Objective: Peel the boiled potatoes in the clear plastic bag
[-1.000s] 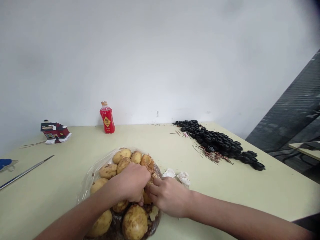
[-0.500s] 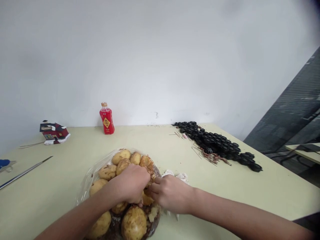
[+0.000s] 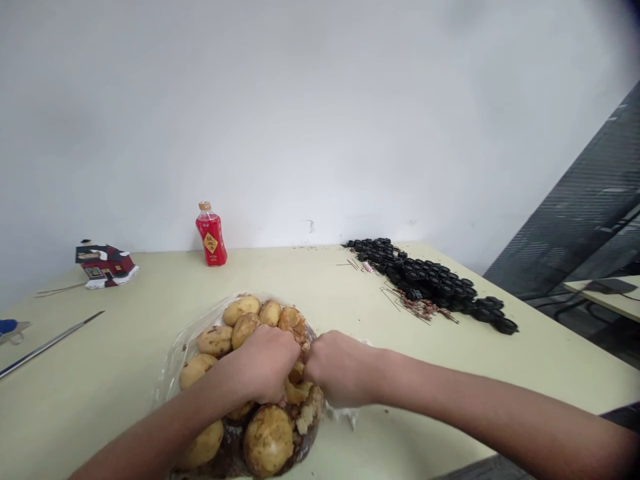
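Observation:
Several yellow-brown potatoes [image 3: 269, 441] lie on a clear plastic bag [image 3: 173, 363], with dark matter under them and pale crumbly bits [image 3: 307, 417] along the right side. Over the middle of the pile is my left hand [image 3: 270, 363], closed, its fingers curled down out of sight. My right hand [image 3: 336, 369] is in a fist at the bag's right edge, knuckles close to my left hand. What either hand holds is hidden. Between and below them shows a broken, peeled-looking piece [image 3: 297, 392]. Crumpled white tissue [image 3: 345, 415] sits partly behind my right hand.
A red drink bottle [image 3: 212, 237] stands by the wall, with a small model house [image 3: 104, 265] to its left. A thin brush-like rod [image 3: 53, 343] lies at left. Black ring-shaped pieces [image 3: 430, 280] are heaped at the right, beside thin wires [image 3: 393, 297].
My right hand has turned over and curled into a fist, covering more of the white tissue. My left hand has stayed nearly in place. The view has shifted slightly.

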The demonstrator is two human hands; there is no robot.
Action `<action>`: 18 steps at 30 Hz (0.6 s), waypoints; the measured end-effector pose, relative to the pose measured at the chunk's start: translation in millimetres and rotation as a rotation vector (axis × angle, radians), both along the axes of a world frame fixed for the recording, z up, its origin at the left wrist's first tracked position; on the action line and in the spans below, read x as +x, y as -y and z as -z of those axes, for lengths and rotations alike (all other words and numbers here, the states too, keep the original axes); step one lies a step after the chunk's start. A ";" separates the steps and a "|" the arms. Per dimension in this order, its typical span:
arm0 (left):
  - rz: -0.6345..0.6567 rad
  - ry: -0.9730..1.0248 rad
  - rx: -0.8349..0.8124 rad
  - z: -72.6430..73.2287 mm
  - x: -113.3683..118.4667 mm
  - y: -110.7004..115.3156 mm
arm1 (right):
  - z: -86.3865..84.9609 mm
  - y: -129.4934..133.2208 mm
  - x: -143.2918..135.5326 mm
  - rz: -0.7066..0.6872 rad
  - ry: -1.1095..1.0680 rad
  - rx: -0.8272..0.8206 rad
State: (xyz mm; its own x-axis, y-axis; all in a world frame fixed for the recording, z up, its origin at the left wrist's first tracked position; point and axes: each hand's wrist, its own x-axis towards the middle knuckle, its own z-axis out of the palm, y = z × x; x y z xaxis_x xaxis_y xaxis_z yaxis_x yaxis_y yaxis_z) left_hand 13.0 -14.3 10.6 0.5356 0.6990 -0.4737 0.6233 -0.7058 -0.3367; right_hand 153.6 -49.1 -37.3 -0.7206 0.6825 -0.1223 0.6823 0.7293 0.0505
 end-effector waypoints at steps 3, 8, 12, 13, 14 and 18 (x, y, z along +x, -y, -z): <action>0.001 -0.031 -0.002 -0.9 1.2 1.2 | -6.0 -13.9 5.1 0.035 -0.125 -0.077; 0.052 -0.035 0.004 -3.2 3.4 4.9 | 2.8 -27.6 16.7 0.049 -0.375 -0.307; 0.056 -0.045 0.004 -3.7 3.6 5.8 | 15.4 -29.8 25.1 0.049 -0.516 -0.390; 0.055 -0.046 0.003 -3.6 3.6 5.6 | 18.0 -30.2 27.1 0.038 -0.536 -0.381; 0.055 -0.049 0.002 -3.6 3.6 5.3 | 20.0 -30.5 29.1 0.026 -0.552 -0.368; 0.062 -0.055 -0.001 -3.6 3.7 4.7 | 24.5 -29.1 34.5 -0.016 -0.583 -0.263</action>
State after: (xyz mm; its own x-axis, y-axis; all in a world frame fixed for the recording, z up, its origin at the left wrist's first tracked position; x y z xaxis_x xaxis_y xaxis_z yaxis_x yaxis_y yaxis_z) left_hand 16.7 -19.0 14.3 0.5513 0.6647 -0.5042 0.5586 -0.7430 -0.3688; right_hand 188.1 -19.9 -61.8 -0.7295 0.6714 0.1308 0.5322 0.6772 -0.5080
